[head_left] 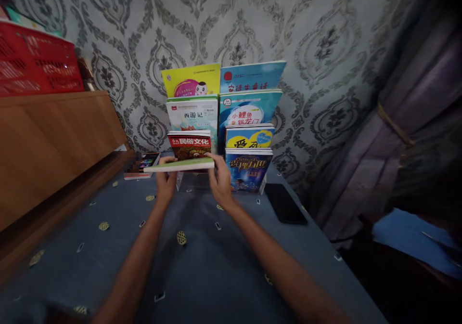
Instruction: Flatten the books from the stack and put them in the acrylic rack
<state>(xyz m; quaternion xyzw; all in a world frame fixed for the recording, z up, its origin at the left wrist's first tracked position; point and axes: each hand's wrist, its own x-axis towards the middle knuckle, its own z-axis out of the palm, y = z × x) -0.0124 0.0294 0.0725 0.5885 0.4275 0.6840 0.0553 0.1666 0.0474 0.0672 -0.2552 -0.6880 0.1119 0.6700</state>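
Both my hands hold a thin book with a green edge [180,165] almost flat, just in front of a tiered clear book rack [191,182]. My left hand [166,182] grips its left part, thumb on top. My right hand [220,179] grips its right end, fingers closed round the edge. The rack holds several upright children's books: a red-titled one [189,143] right behind the held book, a dark blue one [248,170] beside my right hand, and yellow [191,81] and light blue [250,76] ones at the top.
The rack stands on a blue patterned cloth [202,256] against a patterned wall. A black phone [285,203] lies to the right of the rack. Another book [142,165] lies flat at left. A wooden cabinet [50,136] with a red crate [36,64] stands left. Curtains [404,122] hang right.
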